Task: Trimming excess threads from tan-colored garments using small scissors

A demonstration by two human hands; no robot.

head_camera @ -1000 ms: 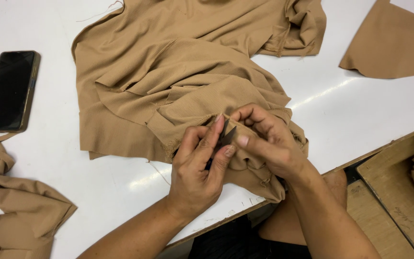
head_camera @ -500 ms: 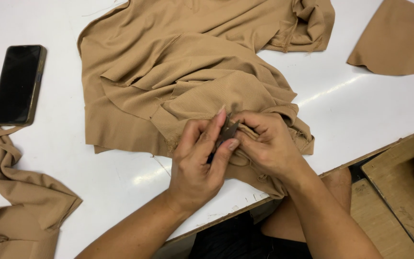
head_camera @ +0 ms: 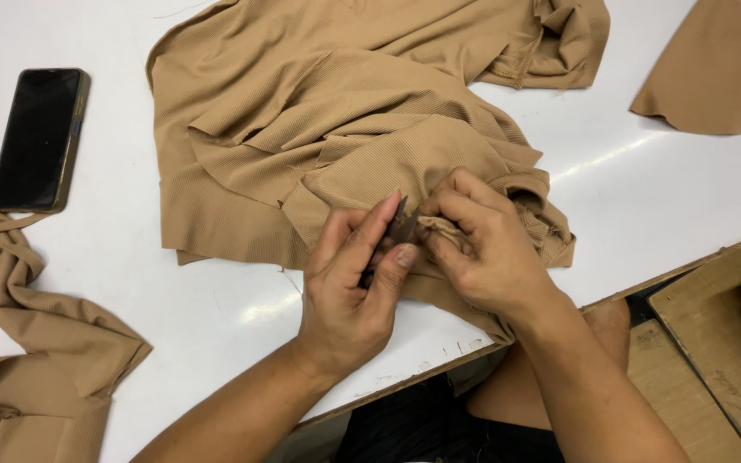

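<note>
A tan ribbed garment (head_camera: 328,120) lies crumpled on the white table (head_camera: 216,309). My left hand (head_camera: 349,287) pinches a small dark tool (head_camera: 403,225) between thumb and fingers, its tip at the fabric. My right hand (head_camera: 482,244) grips a bunched fold of the garment's edge (head_camera: 441,226) right against the tool. Both hands meet near the table's front edge.
A black phone (head_camera: 38,137) lies at the left. More tan fabric (head_camera: 19,343) is piled at the lower left, and a cut tan piece (head_camera: 713,69) sits at the upper right. A wooden box (head_camera: 713,334) with fabric inside stands below the table's right edge.
The view has shifted slightly. My hands stay together on the fabric; the fingers have adjusted their grip on the fold and the tool.
</note>
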